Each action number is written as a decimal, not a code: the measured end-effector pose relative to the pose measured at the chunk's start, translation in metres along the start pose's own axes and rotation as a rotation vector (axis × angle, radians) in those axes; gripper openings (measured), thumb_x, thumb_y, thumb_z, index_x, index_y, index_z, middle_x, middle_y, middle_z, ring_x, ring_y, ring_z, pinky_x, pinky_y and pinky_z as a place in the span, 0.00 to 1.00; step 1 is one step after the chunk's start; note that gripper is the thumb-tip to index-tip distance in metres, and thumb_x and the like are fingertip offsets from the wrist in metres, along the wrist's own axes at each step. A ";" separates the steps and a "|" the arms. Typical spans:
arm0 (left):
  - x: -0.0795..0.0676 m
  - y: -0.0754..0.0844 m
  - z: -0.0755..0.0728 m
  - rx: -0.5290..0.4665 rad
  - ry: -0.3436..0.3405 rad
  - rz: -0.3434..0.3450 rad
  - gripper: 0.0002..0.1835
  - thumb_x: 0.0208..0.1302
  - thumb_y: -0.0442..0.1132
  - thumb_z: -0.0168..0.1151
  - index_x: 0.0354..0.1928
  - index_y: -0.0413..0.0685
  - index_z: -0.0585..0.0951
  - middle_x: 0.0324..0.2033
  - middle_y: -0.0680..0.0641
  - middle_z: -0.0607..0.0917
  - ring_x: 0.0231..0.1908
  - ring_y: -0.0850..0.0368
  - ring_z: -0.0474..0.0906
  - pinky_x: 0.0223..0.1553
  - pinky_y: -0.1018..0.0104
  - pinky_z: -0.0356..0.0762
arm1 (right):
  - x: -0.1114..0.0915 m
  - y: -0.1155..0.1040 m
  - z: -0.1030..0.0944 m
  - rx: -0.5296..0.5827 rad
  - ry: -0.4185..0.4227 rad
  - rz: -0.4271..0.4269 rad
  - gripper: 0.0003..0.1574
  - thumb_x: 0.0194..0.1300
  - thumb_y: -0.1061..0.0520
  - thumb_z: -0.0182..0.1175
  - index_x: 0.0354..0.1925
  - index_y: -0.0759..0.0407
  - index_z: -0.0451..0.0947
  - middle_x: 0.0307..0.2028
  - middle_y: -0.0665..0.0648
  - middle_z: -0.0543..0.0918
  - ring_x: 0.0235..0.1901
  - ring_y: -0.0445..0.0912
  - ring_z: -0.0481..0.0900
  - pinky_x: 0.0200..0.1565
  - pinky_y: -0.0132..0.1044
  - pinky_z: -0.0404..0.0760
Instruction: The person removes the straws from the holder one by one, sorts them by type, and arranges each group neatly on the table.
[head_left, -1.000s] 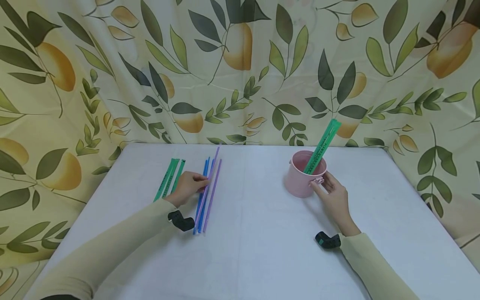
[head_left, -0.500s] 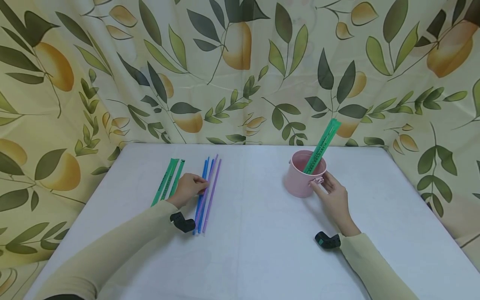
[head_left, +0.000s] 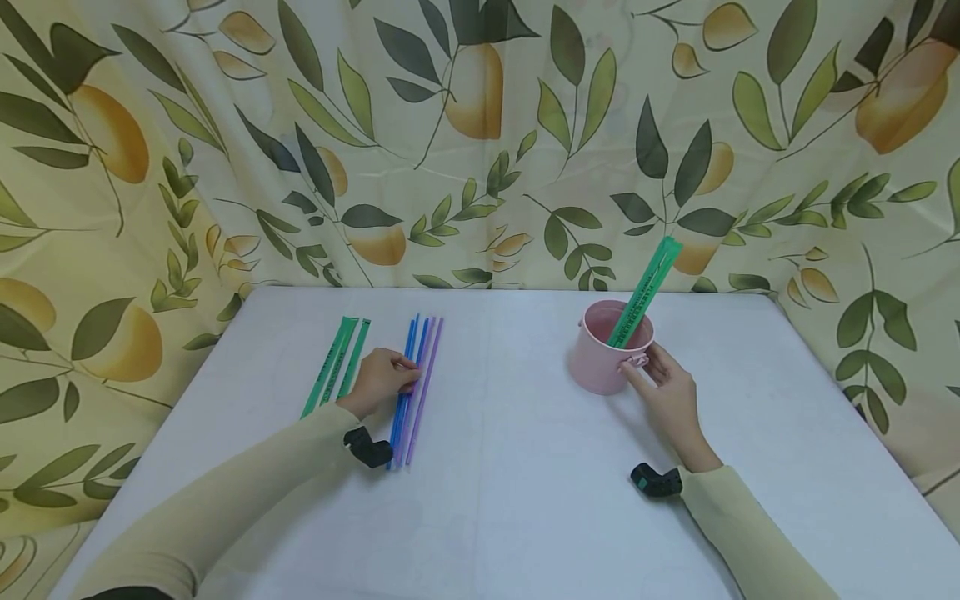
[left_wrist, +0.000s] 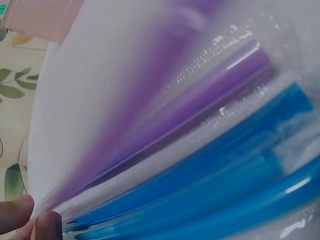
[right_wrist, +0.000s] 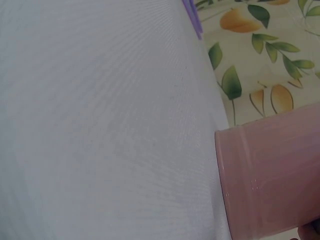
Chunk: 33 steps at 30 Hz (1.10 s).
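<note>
My left hand [head_left: 384, 379] pinches a purple straw in a clear wrapper, fingertips around its middle in the head view. Seen from the left wrist, that purple straw [left_wrist: 162, 57] is blurred and close to the camera. Another wrapped purple straw [left_wrist: 220, 80] and several blue straws [left_wrist: 215, 155] lie beside it. With thumb and fingers, my right hand [head_left: 671, 400] grips the side of a small pink bucket [head_left: 596, 367] standing on the table. A flat green printed packet [head_left: 645, 292] leans out of the bucket's mouth.
Several green printed packets [head_left: 341, 358] lie left of the straws, partly hidden by the left hand and sleeve. The white table [head_left: 510, 500] reaches back to a fruit-patterned cloth [head_left: 480, 208]. A black device [head_left: 367, 447] sits at the left wrist, another [head_left: 655, 481] at the right.
The pinched purple straw has dropped from a raised, crossing slant to lie nearly in line with the others. My left hand shifted slightly; the right hand and bucket stayed put.
</note>
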<state>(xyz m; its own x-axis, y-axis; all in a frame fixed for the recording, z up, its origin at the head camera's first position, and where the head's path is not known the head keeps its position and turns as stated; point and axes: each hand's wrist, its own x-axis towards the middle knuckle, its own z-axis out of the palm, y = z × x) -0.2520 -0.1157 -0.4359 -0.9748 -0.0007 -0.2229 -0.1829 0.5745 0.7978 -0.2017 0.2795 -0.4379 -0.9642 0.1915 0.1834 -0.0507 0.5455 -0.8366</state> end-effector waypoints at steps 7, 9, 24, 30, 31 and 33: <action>0.000 0.002 0.001 0.008 -0.004 0.017 0.10 0.59 0.35 0.65 0.39 0.36 0.82 0.29 0.43 0.85 0.25 0.62 0.80 0.31 0.72 0.81 | 0.000 0.002 0.001 -0.007 0.007 -0.003 0.45 0.63 0.47 0.61 0.70 0.63 0.55 0.67 0.66 0.63 0.63 0.60 0.67 0.61 0.50 0.68; 0.000 0.003 0.000 0.020 -0.004 0.029 0.09 0.59 0.36 0.64 0.39 0.37 0.82 0.29 0.43 0.84 0.25 0.61 0.80 0.32 0.72 0.80 | 0.000 0.002 0.001 -0.011 0.009 -0.005 0.45 0.63 0.47 0.61 0.70 0.63 0.55 0.67 0.66 0.63 0.63 0.60 0.67 0.61 0.49 0.68; -0.004 0.032 -0.015 0.159 0.031 0.364 0.11 0.63 0.38 0.60 0.44 0.40 0.83 0.36 0.43 0.86 0.34 0.55 0.79 0.34 0.69 0.78 | 0.002 0.003 0.001 -0.010 0.012 -0.012 0.44 0.63 0.48 0.60 0.69 0.65 0.55 0.67 0.66 0.64 0.63 0.60 0.68 0.60 0.48 0.68; -0.003 0.044 -0.019 0.229 -0.023 0.534 0.11 0.63 0.38 0.61 0.45 0.43 0.83 0.38 0.46 0.86 0.39 0.55 0.80 0.41 0.65 0.80 | 0.002 0.004 0.001 -0.012 0.014 -0.013 0.45 0.63 0.48 0.61 0.69 0.65 0.55 0.67 0.67 0.64 0.63 0.60 0.68 0.60 0.48 0.68; -0.003 0.046 -0.019 0.227 -0.037 0.567 0.11 0.63 0.38 0.61 0.46 0.43 0.82 0.38 0.46 0.86 0.39 0.55 0.80 0.42 0.64 0.81 | 0.002 0.004 0.001 -0.011 0.014 -0.014 0.45 0.63 0.48 0.61 0.69 0.65 0.55 0.67 0.67 0.64 0.63 0.60 0.68 0.60 0.48 0.68; -0.003 0.049 -0.019 0.229 -0.049 0.620 0.11 0.63 0.37 0.61 0.46 0.43 0.82 0.38 0.47 0.86 0.38 0.57 0.81 0.43 0.65 0.81 | 0.002 0.004 0.001 -0.010 0.013 -0.016 0.44 0.63 0.48 0.61 0.69 0.65 0.55 0.67 0.67 0.64 0.63 0.60 0.68 0.60 0.48 0.68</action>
<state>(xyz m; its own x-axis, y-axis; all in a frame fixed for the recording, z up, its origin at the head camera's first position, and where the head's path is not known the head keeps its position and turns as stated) -0.2601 -0.1027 -0.3857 -0.8826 0.4206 0.2098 0.4476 0.6159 0.6483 -0.2044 0.2814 -0.4418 -0.9598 0.1935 0.2032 -0.0630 0.5570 -0.8281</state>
